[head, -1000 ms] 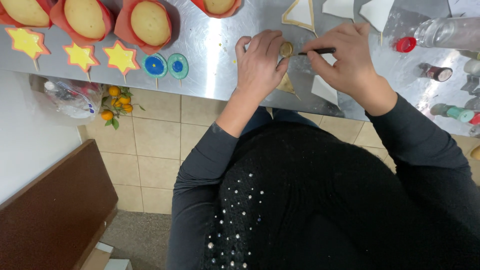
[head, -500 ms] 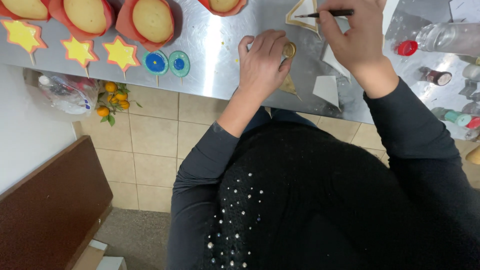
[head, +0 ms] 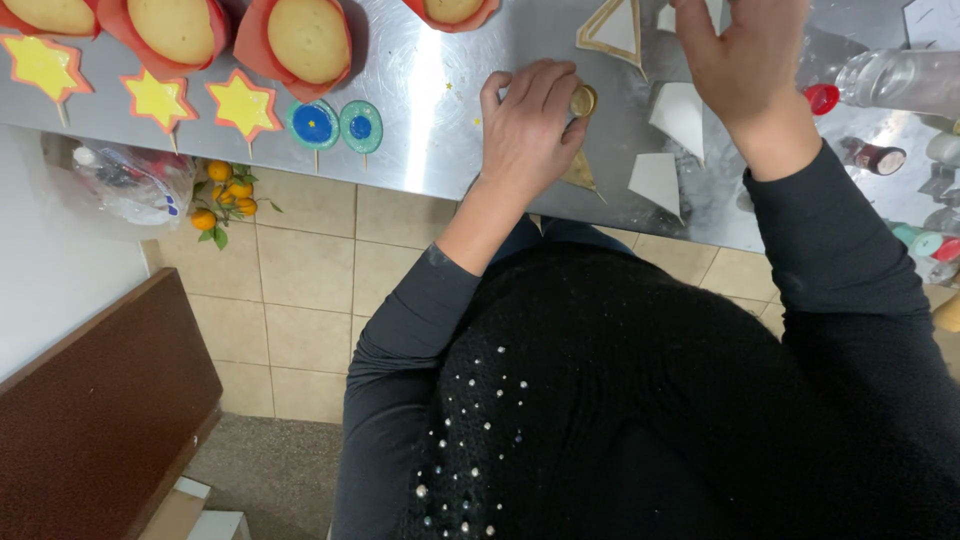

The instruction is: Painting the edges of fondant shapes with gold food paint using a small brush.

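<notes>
Pinching a small gold disc (head: 583, 100), the left hand (head: 525, 130) rested on the steel counter (head: 430, 100); right hand (head: 745, 60) hovered (grip unclear).

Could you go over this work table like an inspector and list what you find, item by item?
Surface: shiny steel table top, lightly smeared.
Job's things: small round gold pot; white triangle with gold edge; two plain white triangles; a gold triangle near the table edge.
Clutter: sponge cakes in red paper cups; yellow stars on sticks; blue and green discs on sticks; clear bottle; red cap; small jars.
Hands: left hand steadies the pot with its fingers; right hand raised over the triangles, fingertips out of view.
Cables: nothing seen.
Surroundings: tiled floor; plastic bag; small oranges; brown board.
</notes>
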